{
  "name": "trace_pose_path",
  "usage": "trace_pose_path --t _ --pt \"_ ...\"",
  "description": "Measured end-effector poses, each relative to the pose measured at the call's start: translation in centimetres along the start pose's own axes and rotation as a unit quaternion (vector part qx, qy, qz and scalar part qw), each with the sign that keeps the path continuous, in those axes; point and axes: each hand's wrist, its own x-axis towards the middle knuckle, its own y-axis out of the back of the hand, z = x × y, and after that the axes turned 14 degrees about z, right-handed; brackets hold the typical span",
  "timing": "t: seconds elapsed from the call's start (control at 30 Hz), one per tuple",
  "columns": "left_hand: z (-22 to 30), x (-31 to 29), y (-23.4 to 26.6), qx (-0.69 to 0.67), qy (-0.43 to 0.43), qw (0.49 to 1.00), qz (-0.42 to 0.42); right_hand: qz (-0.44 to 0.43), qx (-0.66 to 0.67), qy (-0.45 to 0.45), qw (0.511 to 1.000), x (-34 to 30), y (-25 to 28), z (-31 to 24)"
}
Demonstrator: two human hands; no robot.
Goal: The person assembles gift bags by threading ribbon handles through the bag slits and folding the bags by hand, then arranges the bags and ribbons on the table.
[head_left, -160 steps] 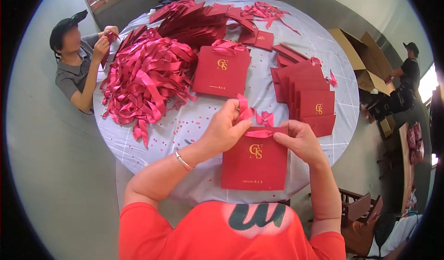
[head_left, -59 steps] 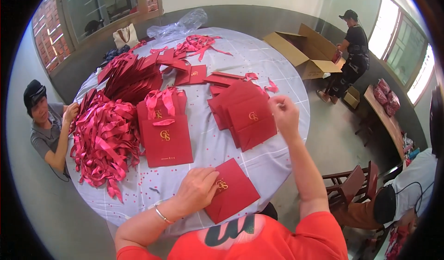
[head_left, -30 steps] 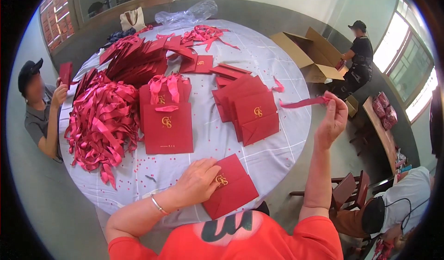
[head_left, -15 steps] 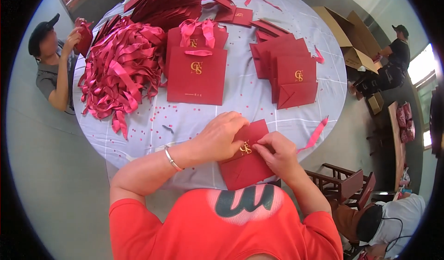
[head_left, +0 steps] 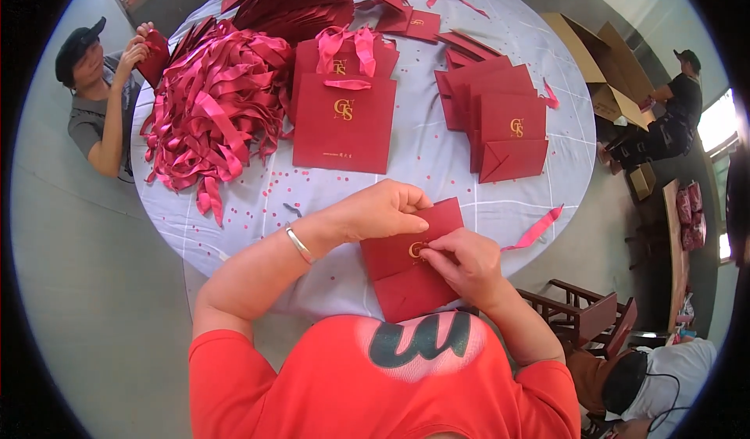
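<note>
A flat, folded red paper bag (head_left: 402, 292) with a gold emblem lies at the table's near edge in front of me. My left hand (head_left: 388, 211) is over its upper left part, the fingers curled and the thumb close to them; what they pinch is hidden. Over the emblem, my right hand (head_left: 470, 265) has thumb and forefinger pressed together, and anything between them is too small to make out. A loose pink ribbon (head_left: 535, 230) lies on the cloth to the right of the bag.
A heap of pink ribbons (head_left: 215, 99) covers the table's left side. Red bags with ribbon handles (head_left: 344, 130) stand beside it; flat red bags (head_left: 512, 123) are stacked to the right. Across the left edge, a person (head_left: 101, 95) holds a red bag. Wooden chairs (head_left: 582, 314) stand at right.
My hands stay over the bag, with small finger movements; the right fingertips have shifted slightly left and down across the emblem. The whole view has shifted a little.
</note>
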Motion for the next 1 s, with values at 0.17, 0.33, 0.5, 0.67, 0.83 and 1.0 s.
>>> trace_pose_path --t 0.17,0.33,0.5,0.67,0.83,1.0 --pt "-0.3 -0.3 0.4 -0.046 -0.021 0.999 -0.006 0.061 0.123 -0.279 0.95 0.2 1.0 -0.6" --pt "1.2 -0.7 1.6 0.025 -0.074 0.997 -0.014 0.094 0.252 -0.376 0.887 0.4 0.3 -1.2" --pt "1.1 -0.8 2.1 -0.018 -0.042 0.998 -0.041 0.044 0.168 -0.187 0.967 1.0 -0.3 -1.6" --pt "1.0 -0.8 1.5 -0.023 0.011 0.997 -0.075 0.03 0.169 -0.247 0.954 1.0 0.9 -1.7" --pt "-0.2 -0.2 1.4 -0.062 0.006 0.995 -0.082 -0.006 0.223 -0.314 0.923 1.0 2.4 -1.4" --pt "0.1 0.0 1.3 -0.049 0.023 0.996 -0.073 -0.013 0.188 -0.299 0.935 1.4 3.1 -1.3"
